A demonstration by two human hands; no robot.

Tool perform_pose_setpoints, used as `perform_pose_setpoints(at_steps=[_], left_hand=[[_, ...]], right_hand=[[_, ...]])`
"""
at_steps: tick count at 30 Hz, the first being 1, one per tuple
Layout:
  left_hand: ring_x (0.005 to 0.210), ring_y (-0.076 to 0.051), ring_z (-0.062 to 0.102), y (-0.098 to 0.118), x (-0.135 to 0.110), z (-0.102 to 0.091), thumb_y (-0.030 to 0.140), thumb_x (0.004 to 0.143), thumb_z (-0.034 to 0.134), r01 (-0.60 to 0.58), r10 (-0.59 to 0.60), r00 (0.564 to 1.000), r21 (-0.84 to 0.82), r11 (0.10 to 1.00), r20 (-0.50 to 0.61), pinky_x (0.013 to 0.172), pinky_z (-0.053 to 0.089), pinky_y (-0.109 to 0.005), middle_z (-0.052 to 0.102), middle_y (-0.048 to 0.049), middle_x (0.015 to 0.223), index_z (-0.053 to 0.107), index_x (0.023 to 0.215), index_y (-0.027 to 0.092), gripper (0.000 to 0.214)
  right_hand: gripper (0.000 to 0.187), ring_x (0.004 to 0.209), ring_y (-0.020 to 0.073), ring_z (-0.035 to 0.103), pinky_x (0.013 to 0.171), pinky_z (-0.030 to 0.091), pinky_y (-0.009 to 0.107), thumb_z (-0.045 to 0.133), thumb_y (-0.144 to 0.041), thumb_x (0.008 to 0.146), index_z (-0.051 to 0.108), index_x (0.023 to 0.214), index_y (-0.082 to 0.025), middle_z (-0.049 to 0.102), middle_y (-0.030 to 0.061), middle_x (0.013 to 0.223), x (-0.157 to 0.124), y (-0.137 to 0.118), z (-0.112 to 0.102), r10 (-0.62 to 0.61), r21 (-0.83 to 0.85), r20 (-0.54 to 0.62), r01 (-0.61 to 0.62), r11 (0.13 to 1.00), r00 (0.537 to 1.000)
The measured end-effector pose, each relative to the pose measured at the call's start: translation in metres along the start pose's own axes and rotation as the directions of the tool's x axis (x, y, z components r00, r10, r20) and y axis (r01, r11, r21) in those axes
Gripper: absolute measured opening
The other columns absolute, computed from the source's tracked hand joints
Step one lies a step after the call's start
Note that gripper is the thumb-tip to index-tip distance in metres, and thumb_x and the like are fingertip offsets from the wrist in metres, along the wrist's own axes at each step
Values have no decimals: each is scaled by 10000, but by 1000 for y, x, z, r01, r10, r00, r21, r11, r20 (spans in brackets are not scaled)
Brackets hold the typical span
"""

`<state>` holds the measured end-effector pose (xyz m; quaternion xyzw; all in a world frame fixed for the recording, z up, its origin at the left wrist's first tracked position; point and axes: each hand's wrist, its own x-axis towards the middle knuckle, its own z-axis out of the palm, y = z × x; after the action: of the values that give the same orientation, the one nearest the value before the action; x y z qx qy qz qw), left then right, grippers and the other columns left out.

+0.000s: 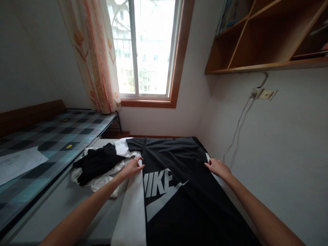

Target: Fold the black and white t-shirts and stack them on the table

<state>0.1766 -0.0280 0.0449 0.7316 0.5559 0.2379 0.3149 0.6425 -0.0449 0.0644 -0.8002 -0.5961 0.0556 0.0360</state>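
A black top [176, 157] with white side panels and a large NIKE print lies spread on the light tabletop [56, 208]. Its white left part [130, 212] runs down along the print and covers the edge of the first letter. My left hand [134, 166] pinches the cloth at that white part, fingers closed. On the opposite side my right hand [218, 167] is closed on the top's right edge, where a strip of white shows. The lower end of the garment runs out of view.
Left of the top is a crumpled pile of black and white clothes [102, 164]. A bed with a checked mattress [84, 128] and a paper sheet [20, 162] stands further left. On the right, a cord [239, 119] hangs from a wall socket [256, 92] below wooden shelves [241, 68].
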Motion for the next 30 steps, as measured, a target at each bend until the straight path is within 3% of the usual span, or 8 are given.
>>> perform_pose_setpoints(at_steps=[7, 11, 15, 18, 21, 25, 27, 30], left_hand=[[503, -163, 579, 13, -25, 11, 467, 697, 659, 102, -72, 983, -175, 979, 168, 565, 417, -257, 594, 46, 551, 464, 1344, 126, 757], [538, -130, 561, 19, -46, 18, 464, 675, 702, 117, -34, 958, -278, 954, 286, 547, 404, -233, 591, 48, 620, 469, 1354, 164, 778], [527, -106, 488, 28, -75, 36, 401, 642, 755, 68, 33, 936, -271, 960, 351, 499, 348, -215, 539, 62, 600, 556, 1262, 169, 691], [578, -113, 508, 33, -97, 47, 377, 685, 734, -5, 151, 907, -347, 938, 392, 514, 359, -216, 586, 26, 688, 576, 1230, 174, 602], [605, -110, 509, 35, -115, 41, 403, 743, 687, -36, 209, 905, -424, 905, 371, 534, 370, -217, 590, 7, 736, 631, 1131, 187, 448], [590, -95, 488, 30, -130, 16, 475, 732, 680, 98, 57, 964, -543, 834, 261, 533, 378, -207, 532, 26, 697, 635, 1016, 186, 407], [564, -83, 473, 25, -137, 9, 500, 701, 697, 185, -24, 963, -592, 784, 268, 518, 373, -202, 513, 37, 686, 623, 982, 181, 432], [521, -64, 440, 18, -147, 8, 512, 673, 715, 230, -73, 957, -579, 782, 282, 484, 339, -187, 476, 55, 645, 633, 930, 173, 432]], right_hand=[[508, 802, 300, 680, 748, 494, 402, 461, -619, 852, 642, 663, -184, 701, 145, 787, -47, 24, 15, -6, 108, 204, -16, 994, 979], [422, 793, 259, 662, 746, 495, 350, 487, -527, 872, 625, 672, -182, 689, 99, 747, -71, 21, 14, -47, 287, 159, -1, 958, 986], [319, 747, 204, 637, 673, 506, 279, 622, -498, 797, 616, 744, -183, 662, 32, 688, -97, 18, 3, -56, 583, 91, -8, 812, 994], [350, 687, 182, 630, 607, 513, 265, 691, -516, 744, 611, 823, -185, 659, 16, 685, -118, 19, -5, -52, 716, 198, -108, 690, 979], [358, 700, 181, 647, 610, 531, 267, 748, -478, 708, 611, 858, -183, 682, 33, 740, -137, 23, -11, -82, 772, 309, -200, 604, 947], [337, 732, 192, 672, 620, 555, 272, 728, -468, 741, 627, 899, -187, 707, 56, 795, -157, 28, -12, -85, 812, 386, -294, 504, 919], [321, 712, 185, 679, 593, 558, 263, 658, -491, 801, 627, 928, -198, 714, 59, 809, -165, 29, -11, -41, 834, 374, -317, 452, 926], [312, 673, 182, 690, 567, 566, 262, 567, -486, 866, 619, 985, -202, 725, 66, 814, -175, 27, -8, 33, 880, 336, -326, 346, 941]])
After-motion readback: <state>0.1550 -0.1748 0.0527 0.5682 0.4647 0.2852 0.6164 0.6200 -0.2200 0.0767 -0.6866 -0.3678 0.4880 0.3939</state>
